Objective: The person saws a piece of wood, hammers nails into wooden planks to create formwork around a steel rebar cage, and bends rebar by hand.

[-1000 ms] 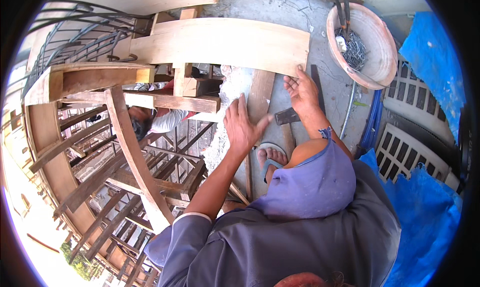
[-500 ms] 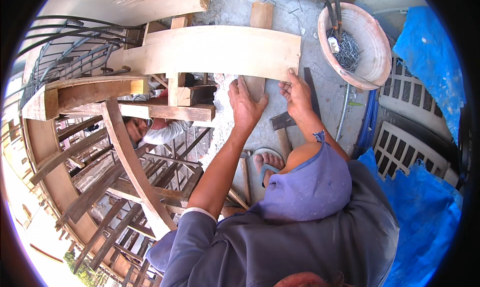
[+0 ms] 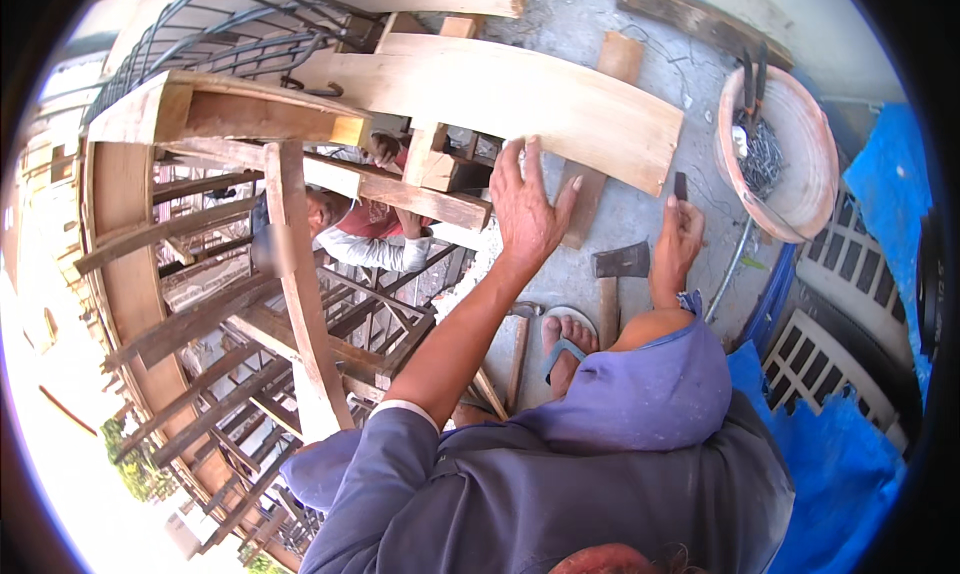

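Note:
A long, pale plywood strip (image 3: 560, 99) lies across the wooden pieces. My left hand (image 3: 530, 209) is at its near edge, fingers stretched apart, the fingertips overlapping the wood; whether they press on it I cannot tell. Under the strip, a short wooden plank (image 3: 584, 209) sticks out on both sides. To the right of the strip's end, my right hand (image 3: 677, 239) is closed around a dark flat bar (image 3: 681, 185), of which only the tip shows. Between my hands, near my foot, lies an axe-like hammer (image 3: 620, 261) with a wooden handle.
A pinkish basin (image 3: 818, 189) of nails, with pliers (image 3: 753, 79) in it, stands at the right. Another person's sleeve (image 3: 370, 249) shows among timber framing (image 3: 300, 284) at the left. Rebar (image 3: 200, 34), a blue tarp (image 3: 830, 454) and grey slatted crates (image 3: 825, 359) surround the spot.
The view has shifted, so most things sit further right. My right hand has left the strip's corner and closed on the dark bar. My left hand has spread its fingers over the strip's edge.

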The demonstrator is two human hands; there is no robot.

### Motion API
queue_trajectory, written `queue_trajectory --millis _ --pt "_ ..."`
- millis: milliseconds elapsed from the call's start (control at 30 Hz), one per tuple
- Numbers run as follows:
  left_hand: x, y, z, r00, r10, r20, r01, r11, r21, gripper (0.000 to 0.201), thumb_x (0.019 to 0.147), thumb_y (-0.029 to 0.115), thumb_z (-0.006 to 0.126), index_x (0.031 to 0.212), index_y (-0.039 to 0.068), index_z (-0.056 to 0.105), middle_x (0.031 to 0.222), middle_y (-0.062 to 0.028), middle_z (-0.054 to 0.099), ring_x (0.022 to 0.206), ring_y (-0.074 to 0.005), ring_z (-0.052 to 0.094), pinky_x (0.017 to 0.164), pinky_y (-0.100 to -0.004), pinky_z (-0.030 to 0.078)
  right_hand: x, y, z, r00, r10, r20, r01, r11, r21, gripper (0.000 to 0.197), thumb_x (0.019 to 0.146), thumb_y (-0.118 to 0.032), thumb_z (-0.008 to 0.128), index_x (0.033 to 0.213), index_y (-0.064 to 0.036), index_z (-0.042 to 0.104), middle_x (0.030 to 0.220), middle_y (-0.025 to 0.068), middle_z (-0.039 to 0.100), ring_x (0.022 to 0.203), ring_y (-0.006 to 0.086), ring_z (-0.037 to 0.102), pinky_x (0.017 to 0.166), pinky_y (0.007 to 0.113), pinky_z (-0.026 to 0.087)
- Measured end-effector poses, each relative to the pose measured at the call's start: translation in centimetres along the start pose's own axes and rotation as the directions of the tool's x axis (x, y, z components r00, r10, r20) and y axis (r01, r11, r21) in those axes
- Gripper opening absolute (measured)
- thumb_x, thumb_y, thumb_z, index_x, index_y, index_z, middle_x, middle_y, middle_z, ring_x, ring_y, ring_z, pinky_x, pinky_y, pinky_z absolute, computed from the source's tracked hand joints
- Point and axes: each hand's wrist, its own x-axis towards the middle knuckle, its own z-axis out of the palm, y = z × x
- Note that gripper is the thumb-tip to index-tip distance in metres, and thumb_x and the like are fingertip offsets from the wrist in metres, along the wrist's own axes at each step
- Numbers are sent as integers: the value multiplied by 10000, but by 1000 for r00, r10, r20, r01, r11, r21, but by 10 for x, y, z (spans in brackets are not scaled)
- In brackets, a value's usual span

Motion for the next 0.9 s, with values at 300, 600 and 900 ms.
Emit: queue_trajectory --millis 300,600,900 --pt "82 -62 -2 980 -3 201 -68 937 343 718 1048 529 444 1595 79 328 1698 -124 218 1559 -397 182 1240 -612 164 1 -158 113 278 -832 479 952 175 -249 388 946 -185 694 1301 -55 606 1361 176 570 1292 403 499 1093 540 355" --pt "88 -60 8 968 54 244 -144 918 369 724 1041 569 419 1626 163 286 1712 -77 196 1576 -366 139 1251 -608 114 60 -57 159 462 -468 753 851 -4 -525 583 1029 -446 516 1518 -131 480 1615 104 397 1503 366 326 1214 633 187" --pt "90 -77 7 967 108 231 -187 917 353 742 1031 631 404 1624 197 303 1706 -60 229 1572 -362 170 1245 -600 146 26 -79 54 570 -698 433 817 536 -212 154 928 -99 697 1057 -18 724 1039 153 712 964 347 682 861 408 537"
